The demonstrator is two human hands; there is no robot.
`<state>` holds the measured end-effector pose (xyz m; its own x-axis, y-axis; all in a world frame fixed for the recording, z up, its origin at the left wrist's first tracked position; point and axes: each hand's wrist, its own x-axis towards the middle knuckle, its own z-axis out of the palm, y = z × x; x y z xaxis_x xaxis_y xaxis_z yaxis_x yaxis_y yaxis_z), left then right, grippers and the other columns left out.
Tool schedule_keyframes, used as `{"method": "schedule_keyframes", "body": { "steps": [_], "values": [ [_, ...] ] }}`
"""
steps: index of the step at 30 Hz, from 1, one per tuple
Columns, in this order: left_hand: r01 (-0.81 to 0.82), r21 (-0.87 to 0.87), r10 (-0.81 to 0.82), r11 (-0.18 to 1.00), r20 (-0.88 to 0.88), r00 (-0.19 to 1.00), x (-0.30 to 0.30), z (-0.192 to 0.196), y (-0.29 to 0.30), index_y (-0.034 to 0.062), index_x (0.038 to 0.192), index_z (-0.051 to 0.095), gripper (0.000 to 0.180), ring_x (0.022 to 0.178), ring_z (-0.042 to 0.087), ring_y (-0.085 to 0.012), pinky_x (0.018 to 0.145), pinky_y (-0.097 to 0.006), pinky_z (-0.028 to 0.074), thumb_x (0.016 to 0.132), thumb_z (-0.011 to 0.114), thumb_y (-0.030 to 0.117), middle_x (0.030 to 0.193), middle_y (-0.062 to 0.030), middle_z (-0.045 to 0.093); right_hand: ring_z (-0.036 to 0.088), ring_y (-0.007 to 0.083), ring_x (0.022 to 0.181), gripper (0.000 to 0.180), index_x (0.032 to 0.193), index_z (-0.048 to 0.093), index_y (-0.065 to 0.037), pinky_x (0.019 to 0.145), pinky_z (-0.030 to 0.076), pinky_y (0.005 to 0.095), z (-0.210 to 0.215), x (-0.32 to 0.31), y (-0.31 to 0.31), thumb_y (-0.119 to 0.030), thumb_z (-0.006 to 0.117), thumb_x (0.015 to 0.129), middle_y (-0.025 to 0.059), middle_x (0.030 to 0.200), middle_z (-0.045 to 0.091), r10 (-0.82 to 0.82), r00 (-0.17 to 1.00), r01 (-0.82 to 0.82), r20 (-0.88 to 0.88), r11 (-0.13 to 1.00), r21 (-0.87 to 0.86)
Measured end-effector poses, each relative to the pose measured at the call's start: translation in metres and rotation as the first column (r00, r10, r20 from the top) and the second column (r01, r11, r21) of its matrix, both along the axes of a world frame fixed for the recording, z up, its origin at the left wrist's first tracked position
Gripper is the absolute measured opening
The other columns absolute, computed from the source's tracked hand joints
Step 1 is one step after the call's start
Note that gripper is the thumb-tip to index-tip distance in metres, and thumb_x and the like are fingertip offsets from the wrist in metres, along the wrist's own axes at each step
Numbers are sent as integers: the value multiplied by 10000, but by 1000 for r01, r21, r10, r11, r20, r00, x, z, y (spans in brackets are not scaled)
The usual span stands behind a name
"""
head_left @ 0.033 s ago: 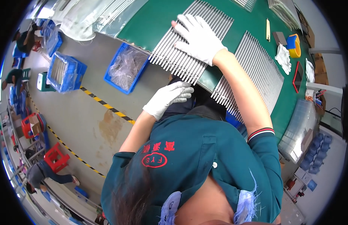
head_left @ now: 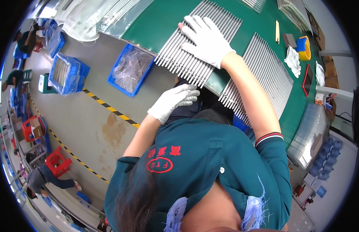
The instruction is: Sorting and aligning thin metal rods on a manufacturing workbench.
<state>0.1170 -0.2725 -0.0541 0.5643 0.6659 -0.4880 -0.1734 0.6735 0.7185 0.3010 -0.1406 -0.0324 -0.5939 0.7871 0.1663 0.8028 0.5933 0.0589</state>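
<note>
A row of thin silvery metal rods (head_left: 173,58) lies side by side on the green table (head_left: 148,33), their near ends jutting past its edge. My right hand (head_left: 207,43), in a white glove, rests flat across these rods with its fingers spread. In a matching glove, my left hand (head_left: 173,101) is held below the table edge, near the rods' lower ends. Its fingers are stretched out and nothing shows in them. To the right, partly hidden under my right forearm, lies a second row of metal rods (head_left: 270,73).
A blue crate (head_left: 130,92) with rods and clear plastic stands on the floor at left. Clear plastic bags (head_left: 127,19) cover the table's far left. At right lie a white glove (head_left: 292,61), a yellow-and-blue tape roll (head_left: 304,48) and a red-framed object (head_left: 307,80).
</note>
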Motion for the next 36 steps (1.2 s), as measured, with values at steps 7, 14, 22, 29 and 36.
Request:
{"method": "schedule_keyframes", "body": {
  "steps": [7, 14, 22, 29, 36],
  "values": [
    [-1, -6, 1, 1000, -15, 1000, -4, -5, 3, -42, 1264, 452, 405, 1085, 562, -228, 939, -339, 442, 959, 477, 224, 1238, -164, 549, 278, 316, 1350, 581, 1393, 380, -125, 1125, 157, 434, 2, 20, -19, -476, 342, 931, 143, 1441, 342, 1, 998, 0, 55, 1000, -17],
    [36, -14, -35, 999, 20, 999, -1, -8, 5, -43, 1263, 452, 407, 1104, 556, -232, 944, -342, 440, 959, 481, 225, 1243, -168, 549, 290, 328, 1342, 569, 1400, 365, -132, 1125, 167, 443, 13, 54, -48, -445, 387, 925, 155, 1433, 346, -8, 994, 17, 107, 996, -88],
    [76, -7, -76, 997, 14, 997, 3, -8, 6, -38, 1268, 458, 466, 1116, 550, -229, 951, -338, 431, 946, 502, 296, 1242, -166, 551, 302, 331, 1331, 562, 1382, 395, -130, 1122, 171, 447, 12, 45, -42, -448, 401, 918, 159, 1425, 354, -9, 997, 16, 77, 996, -86],
    [57, 6, -57, 998, 30, 998, 3, -9, 4, -41, 1259, 472, 487, 1122, 544, -231, 964, -340, 421, 944, 501, 329, 1248, -165, 545, 314, 324, 1323, 575, 1371, 405, -115, 1116, 176, 440, 4, 17, -17, -469, 391, 917, 158, 1417, 365, 9, 1000, -8, 28, 1000, -27],
    [-16, -4, 16, 1000, 26, 1000, -6, -8, 8, -56, 1271, 450, 488, 1106, 553, -242, 947, -340, 435, 940, 525, 294, 1239, -171, 545, 321, 335, 1314, 581, 1358, 422, -103, 1113, 186, 432, 6, 21, -21, -464, 417, 903, 176, 1396, 386, 9, 1000, -9, 19, 1000, -13]
  ]
}}
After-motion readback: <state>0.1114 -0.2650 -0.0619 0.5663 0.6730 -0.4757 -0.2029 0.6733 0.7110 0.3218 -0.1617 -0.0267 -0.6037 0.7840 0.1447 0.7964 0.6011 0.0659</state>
